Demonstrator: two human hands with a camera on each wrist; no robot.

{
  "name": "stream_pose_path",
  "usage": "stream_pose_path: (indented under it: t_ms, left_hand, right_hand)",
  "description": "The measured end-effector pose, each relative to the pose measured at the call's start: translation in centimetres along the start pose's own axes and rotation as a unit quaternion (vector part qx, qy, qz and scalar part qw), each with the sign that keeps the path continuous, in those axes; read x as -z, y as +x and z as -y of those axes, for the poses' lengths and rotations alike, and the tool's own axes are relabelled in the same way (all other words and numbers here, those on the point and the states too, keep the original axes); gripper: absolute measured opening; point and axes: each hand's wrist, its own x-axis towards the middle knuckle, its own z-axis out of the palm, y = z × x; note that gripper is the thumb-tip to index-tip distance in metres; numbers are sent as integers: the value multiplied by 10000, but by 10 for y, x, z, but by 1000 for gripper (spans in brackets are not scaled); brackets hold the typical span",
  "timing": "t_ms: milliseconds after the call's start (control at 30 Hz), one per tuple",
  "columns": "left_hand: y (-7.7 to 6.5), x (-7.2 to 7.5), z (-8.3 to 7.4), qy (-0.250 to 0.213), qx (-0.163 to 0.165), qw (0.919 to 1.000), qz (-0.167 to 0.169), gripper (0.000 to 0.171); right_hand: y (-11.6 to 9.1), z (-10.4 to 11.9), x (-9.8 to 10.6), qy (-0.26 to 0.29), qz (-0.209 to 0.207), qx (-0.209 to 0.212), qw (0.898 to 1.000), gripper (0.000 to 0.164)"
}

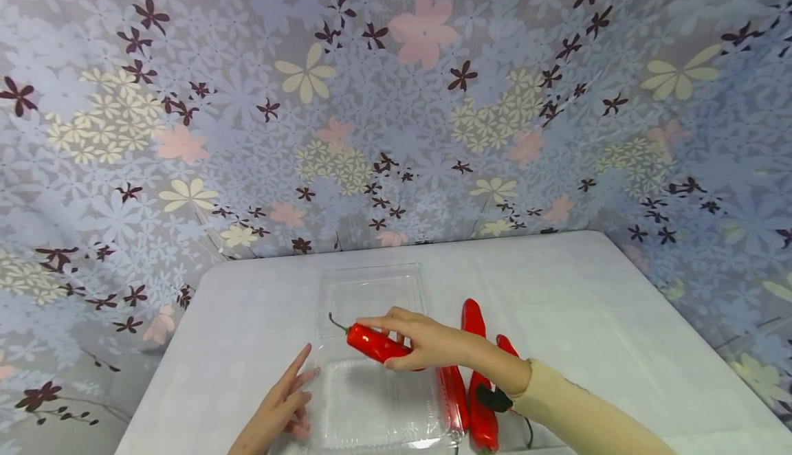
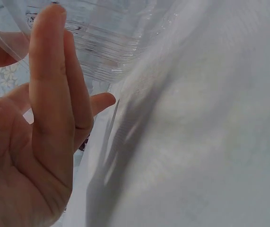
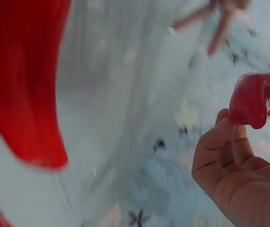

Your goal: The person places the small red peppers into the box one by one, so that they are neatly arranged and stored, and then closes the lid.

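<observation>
My right hand (image 1: 427,338) grips a glossy red chili pepper (image 1: 374,343) with a thin dark stem pointing left, held above the clear plastic clamshell container (image 1: 353,400). The right wrist view shows fingers and thumb pinching that pepper around its blunt end. The container lies with its lid folded back toward the wall. At its left side, my left hand (image 1: 281,400) has its fingers extended and holds nothing. In the left wrist view its straight fingers (image 2: 49,80) stand beside the ribbed plastic wall.
Several more red peppers lie along the container's right side, one long pepper (image 1: 454,393) right at its edge and another (image 1: 482,420) beside it. A small black object (image 1: 493,397) shows under my right wrist. The white table (image 1: 247,317) ends at a floral wall covering (image 1: 371,97).
</observation>
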Motion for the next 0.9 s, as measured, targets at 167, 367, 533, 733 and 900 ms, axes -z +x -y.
stream_pose_path:
  t_ms: [167, 367, 533, 733, 900]
  left_hand:
    - [1, -2, 1, -64, 80, 9999, -67, 77]
    - [0, -1, 3, -203, -51, 9997, 90, 78]
    - [-1, 1, 2, -324, -100, 9992, 214, 79]
    - [-2, 4, 1, -558, -118, 9976, 401, 73]
    - [-3, 3, 1, -630, -160, 9966, 499, 73]
  right_hand:
    - [4, 1, -26, -284, 683, 134, 9972, 68]
    - [4, 1, -41, -486, 1290, 137, 9904, 68]
    - [5, -4, -44, -532, 1585, 130, 9858, 68]
    - [9, -8, -44, -696, 1924, 144, 9787, 69]
    - [10, -6, -45, -876, 2154, 230, 9723, 68]
